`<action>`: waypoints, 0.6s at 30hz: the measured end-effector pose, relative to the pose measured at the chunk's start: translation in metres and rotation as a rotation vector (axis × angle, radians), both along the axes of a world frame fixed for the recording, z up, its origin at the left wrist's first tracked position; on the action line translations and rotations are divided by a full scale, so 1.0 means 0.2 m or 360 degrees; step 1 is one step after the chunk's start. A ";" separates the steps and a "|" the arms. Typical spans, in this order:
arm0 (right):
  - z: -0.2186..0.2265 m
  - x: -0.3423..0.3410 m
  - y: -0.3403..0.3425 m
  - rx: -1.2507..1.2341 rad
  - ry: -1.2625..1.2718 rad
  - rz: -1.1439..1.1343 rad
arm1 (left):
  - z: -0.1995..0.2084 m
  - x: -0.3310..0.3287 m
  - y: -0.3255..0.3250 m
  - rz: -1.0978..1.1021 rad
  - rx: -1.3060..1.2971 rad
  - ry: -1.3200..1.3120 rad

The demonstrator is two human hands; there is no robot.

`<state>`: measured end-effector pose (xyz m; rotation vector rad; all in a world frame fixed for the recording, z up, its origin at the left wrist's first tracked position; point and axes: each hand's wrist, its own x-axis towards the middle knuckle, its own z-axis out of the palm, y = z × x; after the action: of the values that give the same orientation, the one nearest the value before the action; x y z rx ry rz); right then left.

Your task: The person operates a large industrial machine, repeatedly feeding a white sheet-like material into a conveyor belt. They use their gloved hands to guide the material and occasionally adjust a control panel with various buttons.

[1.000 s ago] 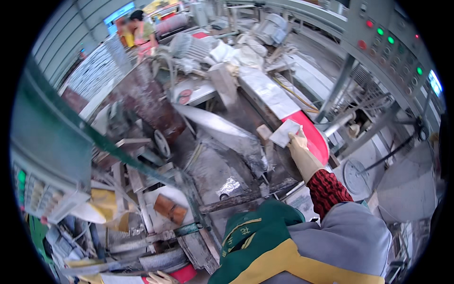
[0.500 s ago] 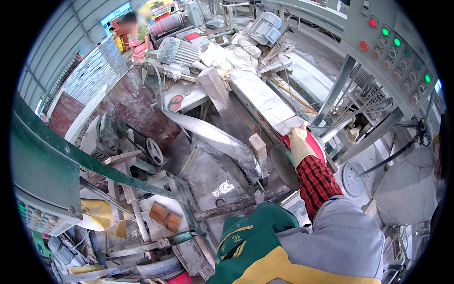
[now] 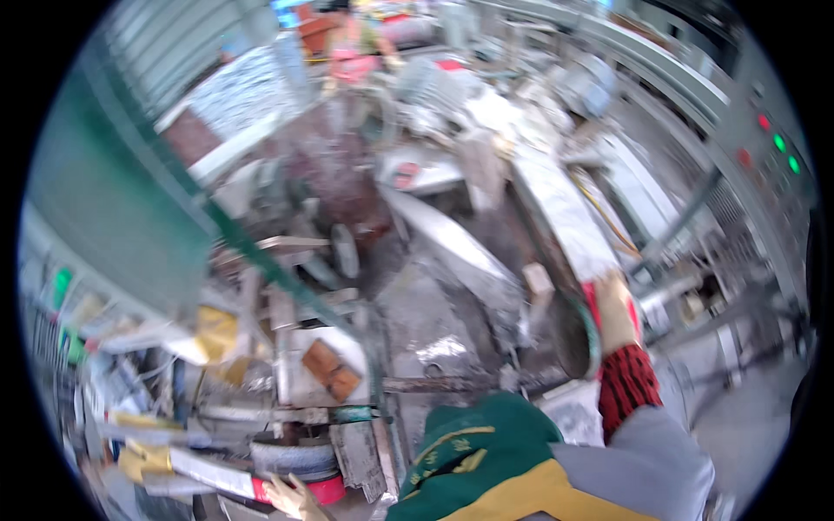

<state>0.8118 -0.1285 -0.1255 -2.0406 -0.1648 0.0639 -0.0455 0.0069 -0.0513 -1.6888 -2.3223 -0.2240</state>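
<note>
My right hand, in a cream glove under a red-and-black checked cuff, lies over the red near end of a long machine bed. Its blurred fingers look laid flat against that surface, with no held object visible. A white strip-like slab stretches away from there along the bed. At the lower left, my left hand, also gloved, has its fingers apart beside the red end of a pale bar. Whether the fingertips touch it is unclear in the blur.
A green beam crosses the left side. Below the bed lies a dusty metal trough. A wooden block rests on a white board at the left. A button panel stands at the right. Another person is at the far side.
The view has swung left and blurred. My left hand has come into view at the lower left. My right hand stays at the bed's red end; the white slab's tip no longer shows under its fingers.
</note>
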 end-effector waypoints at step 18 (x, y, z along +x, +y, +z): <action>0.59 -2.93 1.23 -0.0196 0.0392 0.3412 | 0.37 -0.12 0.15 -0.0904 0.0300 -0.0246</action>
<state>0.2253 0.1174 -0.0067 -1.0256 -2.0382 1.5680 -0.0695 0.0359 0.0226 -2.2505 -1.7832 -0.6763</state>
